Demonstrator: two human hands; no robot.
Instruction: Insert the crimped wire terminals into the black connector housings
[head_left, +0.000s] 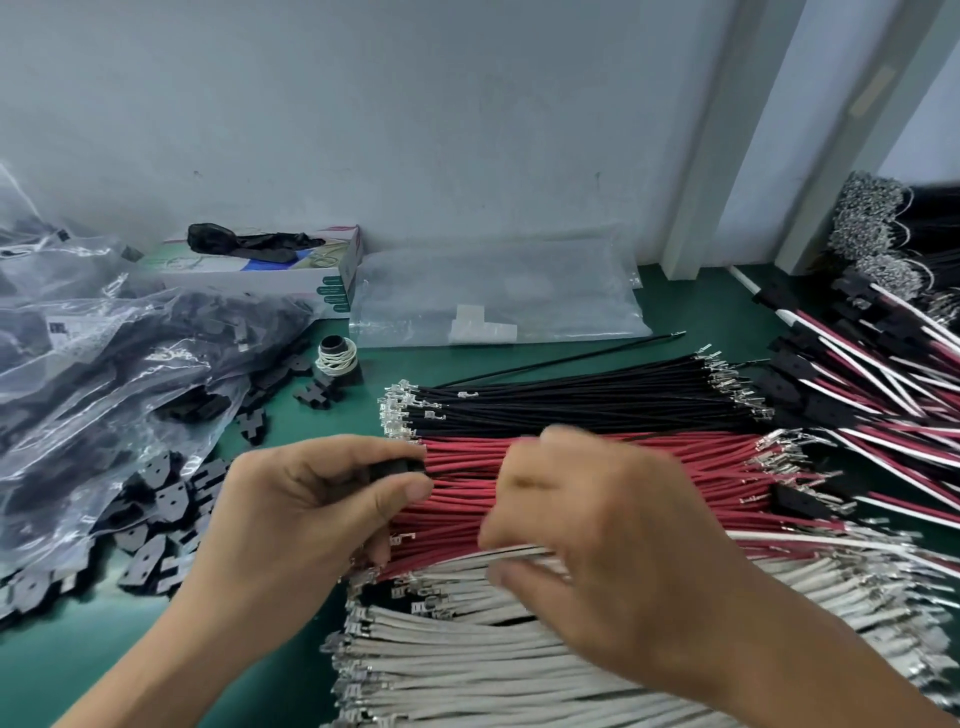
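Observation:
My left hand grips a black connector housing between thumb and fingers, just left of the red wires. My right hand, blurred, hovers over the red and white bundles with its fingers curled round a white wire. Black wires lie behind the red ones and white wires in front, all with crimped metal terminals at their ends. Loose black housings are scattered at the left.
Clear plastic bags of black housings fill the left side. A cardboard box, a flat clear bag and a small spool sit at the back. Finished wire assemblies pile up at the right on the green mat.

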